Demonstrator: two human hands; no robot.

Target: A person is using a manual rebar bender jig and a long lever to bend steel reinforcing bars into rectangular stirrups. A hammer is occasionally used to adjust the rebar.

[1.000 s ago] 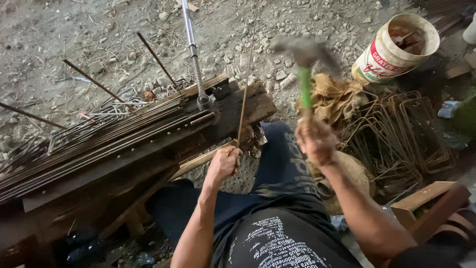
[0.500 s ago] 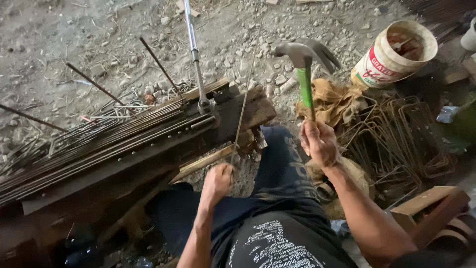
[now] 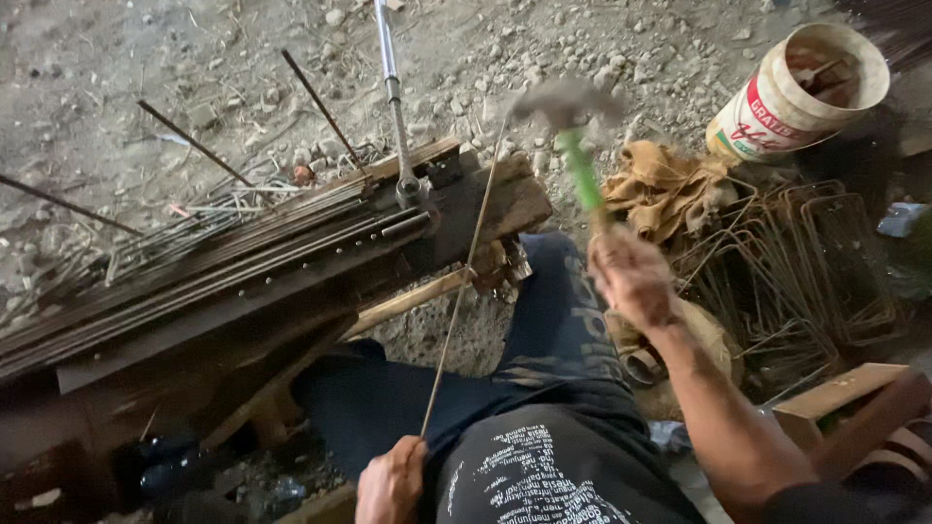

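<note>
The thin steel rod (image 3: 464, 286) runs as a long diagonal through the middle of the frame. Its long axis rises from the lower centre toward the upper centre, leaning slightly to the right. The lower end sits in the left hand (image 3: 390, 482); the upper end points toward the gravel ground (image 3: 126, 58) beyond the workbench (image 3: 291, 281), close to the hammer head. Midway along, the rod crosses the right-hand end of the workbench, beside the wooden handle (image 3: 408, 303) that projects there.

The left hand, at the bottom centre of the frame, is closed in a fist around the rod's lower end, fingers fully wrapped.

The right hand (image 3: 633, 279), right of centre, is clenched tightly around the green grip of the hammer (image 3: 573, 136). The hammer's handle points up and slightly left; its metal head (blurred) stands in the upper centre of the frame, just beside the rod's upper end. Whether head and rod touch cannot be told.

Surroundings:
- A bundle of straight steel bars (image 3: 194, 262) lies along the workbench, running from lower left to centre.
- A long steel bending lever (image 3: 393, 97) stands up from the bench toward the top edge.
- A white bucket (image 3: 777, 107) lies in the upper right.
- Bent wire stirrups (image 3: 796, 262) are stacked at the right, with a tan cloth (image 3: 665, 189) beside them.
</note>
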